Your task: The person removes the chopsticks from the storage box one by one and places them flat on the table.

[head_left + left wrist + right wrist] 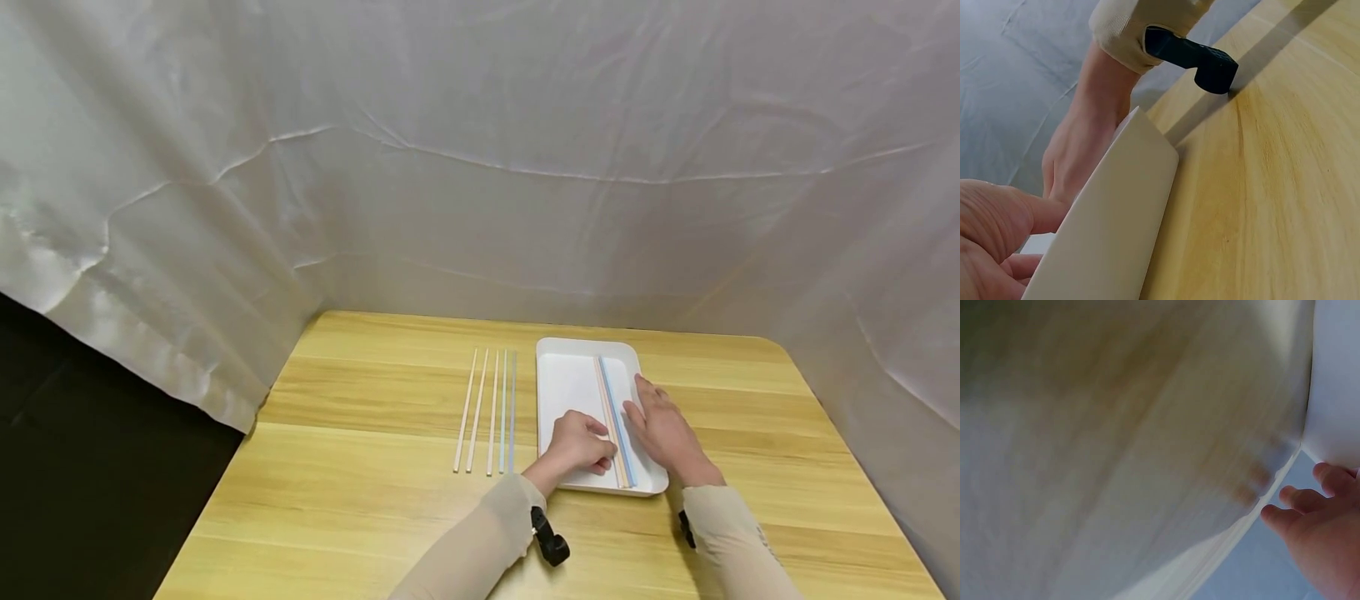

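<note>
A white tray (567, 375) lies on the table with several long, thin chopsticks in its right half, pink and cream ones (606, 402) beside blue (617, 412). My left hand (579, 443) is over the tray's near part, fingers loosely bent, thumb tip right at the chopsticks' left side. Along the tray's right wall is my right hand (664, 429), fingers extended, thumb pointing in toward the blue chopstick. In the left wrist view, the tray wall (1113, 194) hides part of the left hand (991, 234). The right wrist view shows the right hand's fingers (1304, 503) stretched out.
Left of the tray, several more chopsticks (492, 417) lie side by side, pale pink, light blue and lavender. The wooden table (337, 467) has a pale curtain (480, 217) behind and at its sides. A black wrist camera (551, 537) sticks out from the left sleeve.
</note>
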A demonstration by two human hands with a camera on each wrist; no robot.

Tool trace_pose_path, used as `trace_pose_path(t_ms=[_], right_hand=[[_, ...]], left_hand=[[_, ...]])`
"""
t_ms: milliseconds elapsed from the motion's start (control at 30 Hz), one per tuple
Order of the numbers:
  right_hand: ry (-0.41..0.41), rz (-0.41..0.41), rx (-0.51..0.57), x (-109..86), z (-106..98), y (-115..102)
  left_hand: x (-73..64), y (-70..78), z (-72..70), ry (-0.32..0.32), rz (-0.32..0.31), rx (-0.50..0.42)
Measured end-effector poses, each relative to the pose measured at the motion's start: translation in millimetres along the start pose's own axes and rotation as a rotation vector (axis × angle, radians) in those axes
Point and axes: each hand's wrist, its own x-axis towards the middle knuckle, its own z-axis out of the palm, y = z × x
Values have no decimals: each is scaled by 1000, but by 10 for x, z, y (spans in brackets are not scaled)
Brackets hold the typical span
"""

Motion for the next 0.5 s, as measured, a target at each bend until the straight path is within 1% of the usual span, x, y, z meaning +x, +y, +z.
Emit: trace_pose_path(t_ms=[167, 300, 500], right_hand=[[-6, 9, -5, 5, 3, -4], [0, 7, -8, 2, 13, 5], [8, 1, -4, 0, 19, 16]], left_hand=[[-6, 6, 22, 33, 5, -4], [-24, 15, 29, 53, 22, 31], [-5, -7, 30, 73, 36, 70]])
